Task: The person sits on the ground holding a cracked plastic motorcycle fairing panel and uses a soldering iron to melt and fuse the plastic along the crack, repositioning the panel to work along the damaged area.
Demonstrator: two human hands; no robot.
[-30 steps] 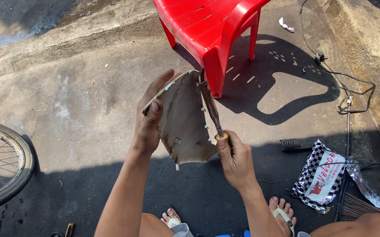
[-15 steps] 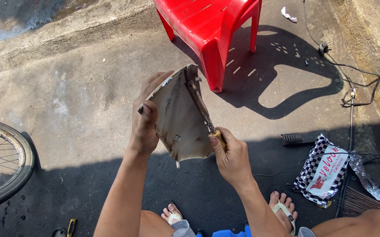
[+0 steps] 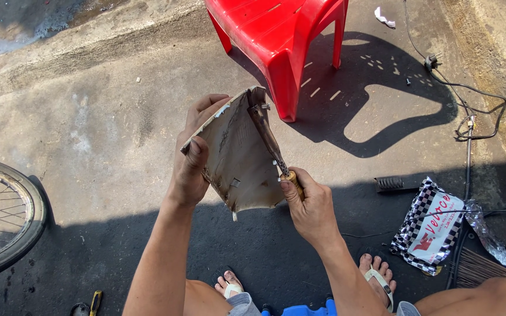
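Note:
My left hand [image 3: 191,158] grips the upper left edge of a dirty grey plastic panel [image 3: 238,158], held up in front of me with its inner side facing me. My right hand [image 3: 310,205] is closed around the wooden handle of a long metal tool [image 3: 267,136]. The tool's shaft lies across the panel's right side, its tip near the panel's top edge. Both forearms reach up from the bottom of the view.
A red plastic chair [image 3: 279,35] stands just beyond the panel. A spoked wheel [image 3: 1,216] is at the left edge. A checkered plastic bag [image 3: 431,225], a black brush [image 3: 390,184] and a cable [image 3: 469,111] lie at the right. My sandalled feet [image 3: 376,275] rest on the concrete.
The panel and both hands have stayed close together; the right hand shifted slightly down and right along the panel's edge, with the tool's tip still at the top.

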